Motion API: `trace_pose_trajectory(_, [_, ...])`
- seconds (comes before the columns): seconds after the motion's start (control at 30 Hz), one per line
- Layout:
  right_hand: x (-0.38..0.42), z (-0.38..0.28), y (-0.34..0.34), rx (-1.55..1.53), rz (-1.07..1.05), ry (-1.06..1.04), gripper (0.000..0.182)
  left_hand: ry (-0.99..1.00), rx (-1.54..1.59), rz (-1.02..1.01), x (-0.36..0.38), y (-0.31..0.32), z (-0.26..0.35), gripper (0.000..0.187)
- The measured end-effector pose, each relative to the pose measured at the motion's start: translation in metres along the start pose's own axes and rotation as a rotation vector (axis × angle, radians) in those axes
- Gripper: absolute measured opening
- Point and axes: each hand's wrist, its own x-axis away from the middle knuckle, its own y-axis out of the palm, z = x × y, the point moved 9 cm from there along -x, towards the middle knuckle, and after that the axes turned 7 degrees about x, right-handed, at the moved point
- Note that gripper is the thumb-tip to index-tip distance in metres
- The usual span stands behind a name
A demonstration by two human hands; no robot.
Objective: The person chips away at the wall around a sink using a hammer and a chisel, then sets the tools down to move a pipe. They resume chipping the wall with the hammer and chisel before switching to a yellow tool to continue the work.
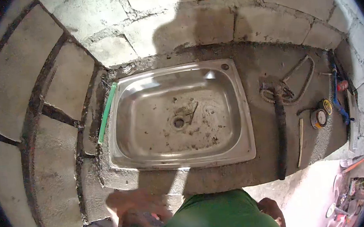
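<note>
A rectangular stainless steel sink [149, 133] is set in the concrete counter [261, 128], with dirt and crumbs scattered around its drain hole [179, 122]. My left hand [143, 210] is smeared by motion below the counter's front edge, left of my green shirt [217, 218]. A small pinkish spot shows near it, too blurred to name. Only part of my right hand [272, 209] appears, low beside my right side; its fingers are hidden. Neither hand touches the sink. Along the sink's left rim lies a bright green strip [106, 113].
Right of the sink lie a black pipe [282, 143], a looped braided hose [301, 70], a thin wooden stick [300, 142], a small round can [319, 118] and a blue tool [340, 99]. Block walls [61, 167] rise at the left and back. Clutter [350, 202] sits at lower right.
</note>
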Motion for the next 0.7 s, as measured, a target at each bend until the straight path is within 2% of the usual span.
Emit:
trace_pose_trajectory(0.03, [0.012, 0.022, 0.008, 0.014, 0.017, 0.003, 0.021, 0.162, 0.149, -0.432, 0.002, 0.029, 0.024, 0.033])
trace_pose_trajectory(0.1, [0.019, 0.048, 0.027, 0.047, 0.043, 0.001, 0.02, 0.486, 0.454, -1.287, 0.058, 0.055, 0.065, 0.038])
trace_pose_trajectory(0.13, [0.021, 0.058, 0.035, 0.058, 0.052, 0.004, 0.02, 0.476, 0.458, -1.281, 0.065, 0.064, 0.056, 0.038])
trace_pose_trajectory(0.2, [0.032, 0.086, 0.052, 0.082, 0.084, 0.014, 0.019, 0.2, 0.496, -1.271, 0.069, 0.107, 0.01, 0.038])
trace_pose_trajectory(0.23, [0.04, 0.103, 0.06, 0.094, 0.096, 0.02, 0.019, 0.371, 0.38, -1.188, 0.066, 0.112, 0.008, 0.034])
trace_pose_trajectory(0.27, [0.047, 0.119, 0.068, 0.106, 0.106, 0.025, 0.019, 0.363, 0.384, -1.185, 0.074, 0.137, -0.02, 0.034])
trace_pose_trajectory(0.33, [0.051, 0.143, 0.08, 0.128, 0.133, 0.04, 0.018, 0.795, 0.095, -0.685, 0.091, 0.189, -0.09, 0.032])
trace_pose_trajectory(0.37, [0.032, 0.14, 0.075, 0.14, 0.151, 0.048, 0.018, 1.109, -0.435, -0.73, 0.121, 0.237, -0.125, 0.035])
trace_pose_trajectory(0.4, [0.056, 0.169, 0.085, 0.154, 0.169, 0.054, 0.018, 1.106, -0.434, -0.726, 0.131, 0.261, -0.144, 0.035])
trace_pose_trajectory(0.47, [0.131, 0.25, 0.129, 0.189, 0.195, 0.066, 0.017, 0.972, 0.225, -0.647, 0.138, 0.264, -0.149, 0.033])
trace_pose_trajectory(0.5, [0.089, 0.215, 0.121, 0.207, 0.207, 0.072, 0.017, 0.25, 0.254, -0.941, 0.122, 0.267, -0.152, 0.034])
trace_pose_trajectory(0.53, [0.044, 0.174, 0.111, 0.225, 0.22, 0.079, 0.016, 0.247, 0.263, -0.938, 0.119, 0.256, -0.139, 0.034])
trace_pose_trajectory(0.6, [0.032, 0.184, 0.104, 0.263, 0.257, 0.087, 0.016, -0.058, 0.362, -0.959, 0.113, 0.252, -0.145, 0.033])
trace_pose_trajectory(0.63, [0.026, 0.191, 0.103, 0.279, 0.278, 0.09, 0.016, -0.056, 0.366, -0.953, 0.114, 0.267, -0.159, 0.033])
trace_pose_trajectory(0.7, [0.029, 0.2, 0.106, 0.299, 0.31, 0.104, 0.015, -0.118, 0.475, -0.615, 0.107, 0.312, -0.227, 0.03])
